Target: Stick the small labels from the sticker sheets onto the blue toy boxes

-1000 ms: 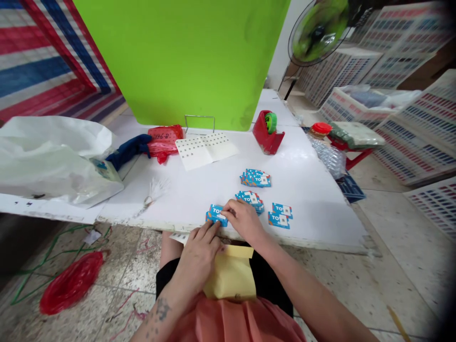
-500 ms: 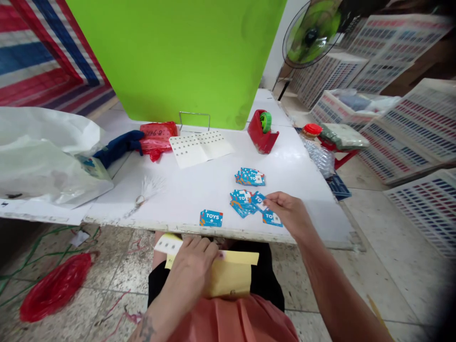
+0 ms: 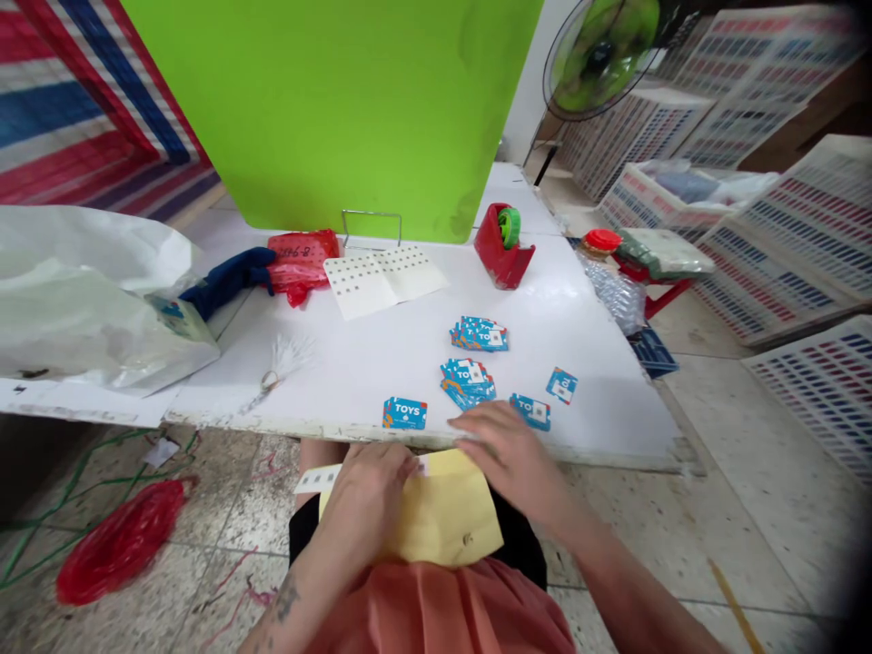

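My left hand (image 3: 373, 486) lies curled over a yellow paper sheet (image 3: 446, 522) on my lap, fingers closed on its upper left part. A white strip with small dark squares (image 3: 315, 480) sticks out under that hand. My right hand (image 3: 500, 450) hovers at the sheet's upper right edge, fingers apart, nothing visible in it. Just beyond it on the table are a fanned pile of blue TOYS cards (image 3: 467, 381), a couple of overlapping cards (image 3: 531, 411) and a single turned card (image 3: 562, 385). Another pile (image 3: 480, 333) lies farther back, and a small stack (image 3: 404, 413) near the front edge.
A red tape dispenser (image 3: 502, 247), a white sticker sheet (image 3: 385, 280) and a red plastic packet (image 3: 303, 259) stand along the back by a green board (image 3: 341, 109). White ties (image 3: 290, 354) and a large white bag (image 3: 88, 300) are left. Crates (image 3: 783, 245) stand right.
My right hand has let go of a blue card, which now lies by itself at the right. The hand has come back left and down to the yellow sheet, whose upper right edge now stands higher.
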Motion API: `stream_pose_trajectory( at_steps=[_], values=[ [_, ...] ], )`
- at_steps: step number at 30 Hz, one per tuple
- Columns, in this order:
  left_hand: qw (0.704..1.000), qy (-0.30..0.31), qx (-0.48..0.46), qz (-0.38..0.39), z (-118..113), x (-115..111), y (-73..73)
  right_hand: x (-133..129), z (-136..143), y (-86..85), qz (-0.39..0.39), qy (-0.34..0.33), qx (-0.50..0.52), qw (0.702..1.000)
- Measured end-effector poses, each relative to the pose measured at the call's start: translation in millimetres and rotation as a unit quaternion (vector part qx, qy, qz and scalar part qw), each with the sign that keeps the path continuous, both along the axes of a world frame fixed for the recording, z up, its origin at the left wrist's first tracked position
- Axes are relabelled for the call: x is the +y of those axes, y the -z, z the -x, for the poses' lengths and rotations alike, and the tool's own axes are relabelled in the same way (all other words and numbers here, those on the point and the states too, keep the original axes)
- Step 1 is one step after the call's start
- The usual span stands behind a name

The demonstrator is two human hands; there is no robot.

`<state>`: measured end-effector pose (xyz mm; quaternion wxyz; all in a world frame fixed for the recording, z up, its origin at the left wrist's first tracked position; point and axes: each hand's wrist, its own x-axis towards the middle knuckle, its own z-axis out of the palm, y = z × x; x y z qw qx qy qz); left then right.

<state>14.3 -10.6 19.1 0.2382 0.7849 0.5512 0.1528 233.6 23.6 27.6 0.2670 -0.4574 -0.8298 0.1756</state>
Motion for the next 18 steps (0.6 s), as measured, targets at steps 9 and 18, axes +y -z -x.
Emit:
stream_pose_trajectory(
  at_steps=[9,18],
  values=[
    [0.999,-0.013,-0.039,0.023,9,-3,-4.5,-7,32,12.3,0.004,-0.075,0.007,0.997],
    [0.985,-0.064,-0.135,0.081,11,2,1.4,-24,43,26.4,-0.163,-0.058,-0.034,0.984]
  ],
)
